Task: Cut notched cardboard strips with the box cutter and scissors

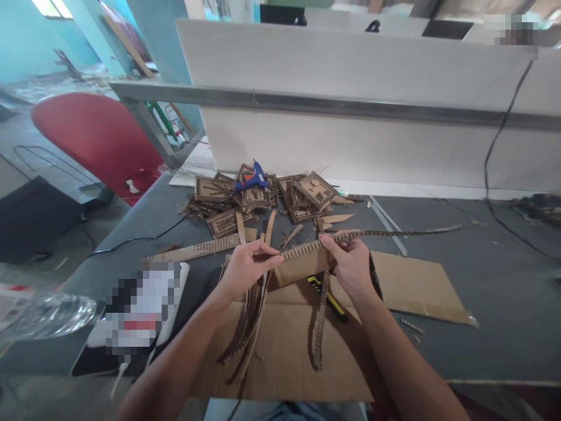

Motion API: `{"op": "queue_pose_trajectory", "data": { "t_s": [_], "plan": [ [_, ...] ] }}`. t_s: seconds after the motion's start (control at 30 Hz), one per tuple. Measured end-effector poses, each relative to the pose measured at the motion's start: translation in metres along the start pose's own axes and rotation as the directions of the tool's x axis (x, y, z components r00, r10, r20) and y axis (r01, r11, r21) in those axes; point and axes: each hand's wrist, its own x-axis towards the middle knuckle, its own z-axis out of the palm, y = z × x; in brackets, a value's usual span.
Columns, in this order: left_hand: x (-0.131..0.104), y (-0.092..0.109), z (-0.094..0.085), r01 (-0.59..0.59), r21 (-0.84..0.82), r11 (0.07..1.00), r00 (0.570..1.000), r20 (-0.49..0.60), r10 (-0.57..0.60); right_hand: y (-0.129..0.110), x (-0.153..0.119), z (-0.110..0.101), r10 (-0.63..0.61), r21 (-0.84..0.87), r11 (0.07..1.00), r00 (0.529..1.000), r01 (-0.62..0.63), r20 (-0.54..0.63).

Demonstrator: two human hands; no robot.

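Between my two hands stretches a corrugated cardboard strip (302,250), ridged side up, its thin tail running off to the right. My left hand (248,266) pinches the strip's left end between thumb and fingers. Farther right, my right hand (350,263) grips the same strip, thumb on top. Another ridged strip (322,324) hangs below my right hand; I cannot tell if it is held. Several narrow strips (252,327) dangle by my left hand. A yellow and black utility knife (335,307) lies under the hands on a large cardboard sheet (280,362).
Cardboard frame pieces (315,190) are heaped at the back, with a blue glue gun (254,177) on top and its cord trailing left. A phone (144,310) and plastic bottle (56,316) are at left. A flat cardboard piece (421,286) lies right. A white partition (350,140) stands behind.
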Motion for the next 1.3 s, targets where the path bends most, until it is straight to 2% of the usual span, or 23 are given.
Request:
{"op": "queue_pose_trajectory", "data": {
  "t_s": [0.1,0.17,0.27,0.33,0.43,0.57,0.8,0.93,1.1,1.3],
  "plan": [
    [-0.001,0.009,-0.007,0.044,0.06,0.997,0.992,0.12,-0.051,-0.003,-0.004,0.004,0.01,0.005,1.0,1.0,-0.01,0.015],
    [-0.002,0.017,-0.011,-0.005,0.146,0.989,0.981,0.194,-0.024,-0.006,-0.009,0.007,0.029,0.008,1.0,0.999,-0.029,0.03],
    [-0.001,0.031,-0.01,-0.104,0.309,0.945,0.974,0.226,0.034,-0.011,-0.017,0.012,0.04,-0.016,0.999,0.998,-0.04,0.051],
    [0.002,0.041,-0.005,-0.157,0.397,0.904,0.969,0.239,0.063,-0.015,-0.023,0.015,0.026,-0.05,0.998,0.997,-0.023,0.068],
    [0.007,0.053,0.008,-0.245,0.44,0.864,0.949,0.289,0.123,-0.02,-0.03,0.022,-0.014,-0.079,0.997,0.996,0.022,0.091],
    [0.006,0.062,0.023,-0.242,0.538,0.807,0.958,0.263,0.112,-0.025,-0.039,0.025,-0.024,-0.083,0.996,0.997,0.03,0.072],
    [-0.012,0.062,0.02,-0.183,0.438,0.88,0.964,0.258,0.072,-0.027,-0.054,0.008,-0.01,-0.132,0.99,0.978,0.039,0.209],
    [-0.02,0.062,0.022,-0.173,0.421,0.891,0.966,0.248,0.07,-0.029,-0.06,0.006,-0.008,-0.194,0.98,0.985,0.043,0.173],
    [-0.026,0.063,0.026,-0.145,0.402,0.904,0.976,0.206,0.065,-0.033,-0.062,0.013,0.02,-0.13,0.991,0.992,-0.003,0.128],
    [-0.031,0.065,0.025,-0.132,0.356,0.925,0.984,0.163,0.078,-0.032,-0.063,0.015,0.012,-0.101,0.995,0.989,0.003,0.149]
  ]
}}
